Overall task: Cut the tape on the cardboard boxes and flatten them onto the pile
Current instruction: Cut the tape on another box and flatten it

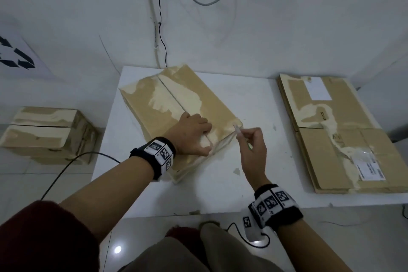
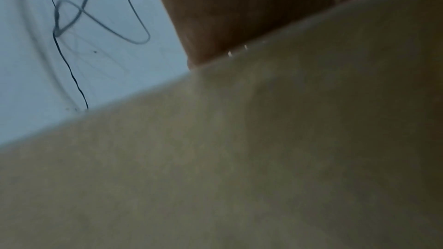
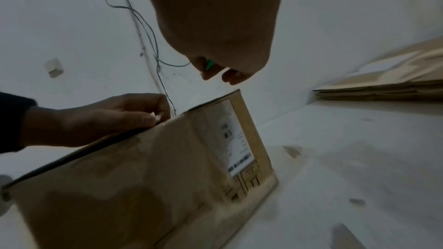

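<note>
A taped brown cardboard box (image 1: 187,99) stands on the white table (image 1: 254,172), its top seam running away from me. My left hand (image 1: 194,134) sits on the near end of the top, fingers curled at the flap edge beside the seam. The right wrist view shows this left hand (image 3: 95,120) gripping the top edge of the box (image 3: 143,177), with a dark gap under the flap. My right hand (image 1: 251,146) pinches a small cutter (image 1: 238,131) just off the box's near right corner. A green part of the cutter (image 3: 209,65) shows between the fingers. The left wrist view is filled by blurred cardboard (image 2: 239,158).
A pile of flattened boxes (image 1: 337,134) lies on the table's right side. Another closed box (image 1: 46,134) stands on the floor to the left, with a black cable (image 1: 66,165) beside it. More cables (image 1: 161,17) hang down the wall behind the table.
</note>
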Demonstrator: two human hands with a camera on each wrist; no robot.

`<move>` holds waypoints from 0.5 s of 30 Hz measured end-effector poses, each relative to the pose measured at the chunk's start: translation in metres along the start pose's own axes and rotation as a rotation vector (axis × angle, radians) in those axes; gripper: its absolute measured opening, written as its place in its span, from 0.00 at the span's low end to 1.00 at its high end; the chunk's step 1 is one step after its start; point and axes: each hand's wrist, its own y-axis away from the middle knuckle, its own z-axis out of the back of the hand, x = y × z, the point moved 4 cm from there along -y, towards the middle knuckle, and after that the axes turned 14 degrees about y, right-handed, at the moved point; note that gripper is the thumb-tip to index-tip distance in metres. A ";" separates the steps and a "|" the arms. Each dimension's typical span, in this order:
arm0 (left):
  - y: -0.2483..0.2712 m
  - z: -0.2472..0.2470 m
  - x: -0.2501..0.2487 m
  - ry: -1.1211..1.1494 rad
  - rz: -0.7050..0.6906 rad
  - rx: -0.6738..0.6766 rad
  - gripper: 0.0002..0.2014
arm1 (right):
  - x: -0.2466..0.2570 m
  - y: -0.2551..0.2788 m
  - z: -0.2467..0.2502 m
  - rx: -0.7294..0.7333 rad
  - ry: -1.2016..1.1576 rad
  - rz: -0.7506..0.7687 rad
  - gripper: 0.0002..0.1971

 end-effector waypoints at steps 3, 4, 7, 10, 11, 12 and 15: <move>0.016 0.004 -0.011 0.012 0.066 -0.022 0.20 | 0.013 -0.013 -0.016 0.143 0.047 0.142 0.02; 0.022 0.005 -0.014 0.047 0.091 -0.045 0.21 | 0.014 -0.013 -0.023 0.197 0.075 0.166 0.02; 0.038 0.007 -0.018 0.112 0.207 -0.075 0.28 | 0.009 -0.007 -0.036 0.295 0.108 0.199 0.04; 0.046 0.002 -0.028 0.067 0.327 -0.046 0.27 | 0.005 -0.008 -0.038 0.294 0.089 0.219 0.05; 0.046 0.000 -0.033 0.045 0.373 -0.024 0.27 | 0.004 -0.010 -0.038 0.292 0.079 0.216 0.05; 0.044 0.000 -0.038 0.036 0.422 -0.004 0.27 | 0.004 -0.012 -0.038 0.295 0.067 0.212 0.05; 0.036 0.007 -0.046 0.166 0.549 -0.021 0.30 | 0.003 -0.014 -0.034 0.344 0.021 0.207 0.05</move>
